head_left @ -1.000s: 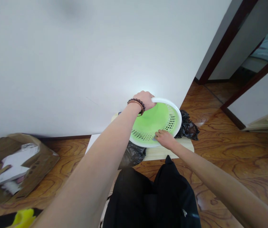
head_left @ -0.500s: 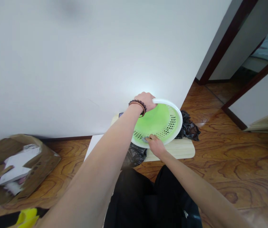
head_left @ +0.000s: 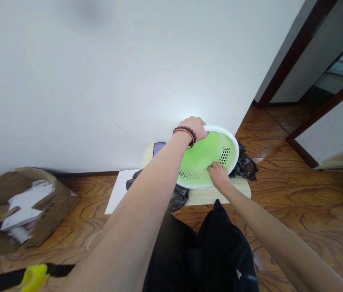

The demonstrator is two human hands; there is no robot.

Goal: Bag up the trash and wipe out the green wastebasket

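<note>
A round green plastic strainer basket (head_left: 203, 156) with a white rim is tilted up on a small pale wooden table (head_left: 238, 190). My left hand (head_left: 193, 126), with a bead bracelet on the wrist, is closed over the top of the white rim. My right hand (head_left: 218, 173) rests inside the basket near its lower edge, fingers curled; whatever they hold, if anything, is hidden.
A phone (head_left: 158, 147) lies on the table's left end. Black plastic bags (head_left: 244, 166) sit beside and under the basket. A white board (head_left: 118, 190) and an open cardboard box of scraps (head_left: 16, 211) lie on the wooden floor. A doorway (head_left: 326, 73) opens at right.
My right hand has moved from the basket's lower left back toward the right along the bottom edge. The view shifted slightly, uncovering the phone.
</note>
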